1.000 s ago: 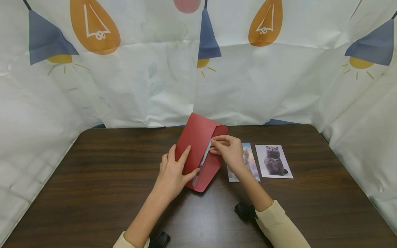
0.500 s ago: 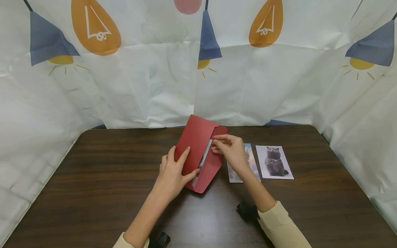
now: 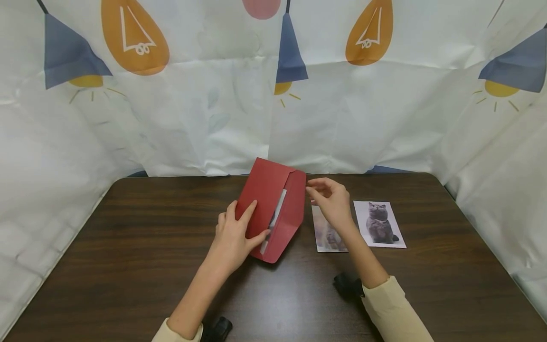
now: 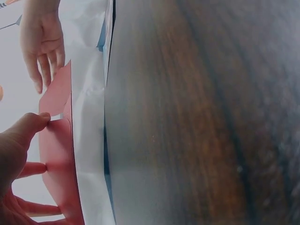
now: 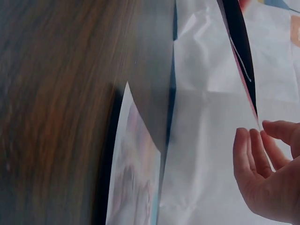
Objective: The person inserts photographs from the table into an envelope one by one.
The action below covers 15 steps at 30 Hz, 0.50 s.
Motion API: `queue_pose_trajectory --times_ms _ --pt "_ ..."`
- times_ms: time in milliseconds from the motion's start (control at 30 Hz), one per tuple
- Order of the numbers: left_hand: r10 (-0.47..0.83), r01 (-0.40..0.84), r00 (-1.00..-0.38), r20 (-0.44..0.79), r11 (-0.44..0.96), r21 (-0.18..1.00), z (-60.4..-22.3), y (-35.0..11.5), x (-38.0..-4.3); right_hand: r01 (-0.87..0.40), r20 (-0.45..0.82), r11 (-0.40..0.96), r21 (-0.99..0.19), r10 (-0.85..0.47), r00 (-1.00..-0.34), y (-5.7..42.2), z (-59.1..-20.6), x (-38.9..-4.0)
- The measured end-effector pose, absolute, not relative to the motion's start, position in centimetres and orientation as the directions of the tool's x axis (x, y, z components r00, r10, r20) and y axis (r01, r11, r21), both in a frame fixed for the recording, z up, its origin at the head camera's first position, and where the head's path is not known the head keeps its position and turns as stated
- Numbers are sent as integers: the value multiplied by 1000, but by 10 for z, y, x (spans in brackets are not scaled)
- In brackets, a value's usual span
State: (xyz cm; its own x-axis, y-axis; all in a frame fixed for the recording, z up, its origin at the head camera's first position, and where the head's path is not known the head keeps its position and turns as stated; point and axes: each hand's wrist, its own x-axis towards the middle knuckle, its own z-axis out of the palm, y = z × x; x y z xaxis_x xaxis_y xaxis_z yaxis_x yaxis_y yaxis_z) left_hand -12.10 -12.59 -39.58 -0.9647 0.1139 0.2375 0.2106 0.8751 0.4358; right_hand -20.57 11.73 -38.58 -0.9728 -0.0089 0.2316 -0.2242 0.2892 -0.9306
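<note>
Centrally, envelope: red, tilted up in the left hand toward the far side of the table, its long edges slanting from upper right to lower left; whether its lower corner meets the table cannot be told.
Flap: folded out along the envelope's right side, leaving the slot exposed.
Sheet: a pale strip showing in the slot, lengthwise.
Left hand: grasping the envelope, index finger along the red front, thumb reaching across the slot.
Right hand: released, fingers loosely bent, tips just beside the flap's outer edge; contact there is unclear.
Pastel print: on the table, right of the envelope, partly covered by the right hand and forearm.
Cat print: flat on the table, farther right, a grey cat on white.
Sleeves: cream, ending above black wrist devices.
Curtain: white behind the table, printed with orange bulbs and blue lamps.
</note>
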Motion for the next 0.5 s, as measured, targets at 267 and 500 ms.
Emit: queue_pose_trajectory --times_ms 267,500 --pt "130 233 -961 245 858 458 -395 -128 -121 -213 234 456 -864 -11 -972 131 -389 -212" --pt "137 240 -960 243 849 471 -395 -129 -121 -210 226 487 -848 -27 -974 144 -394 -219"
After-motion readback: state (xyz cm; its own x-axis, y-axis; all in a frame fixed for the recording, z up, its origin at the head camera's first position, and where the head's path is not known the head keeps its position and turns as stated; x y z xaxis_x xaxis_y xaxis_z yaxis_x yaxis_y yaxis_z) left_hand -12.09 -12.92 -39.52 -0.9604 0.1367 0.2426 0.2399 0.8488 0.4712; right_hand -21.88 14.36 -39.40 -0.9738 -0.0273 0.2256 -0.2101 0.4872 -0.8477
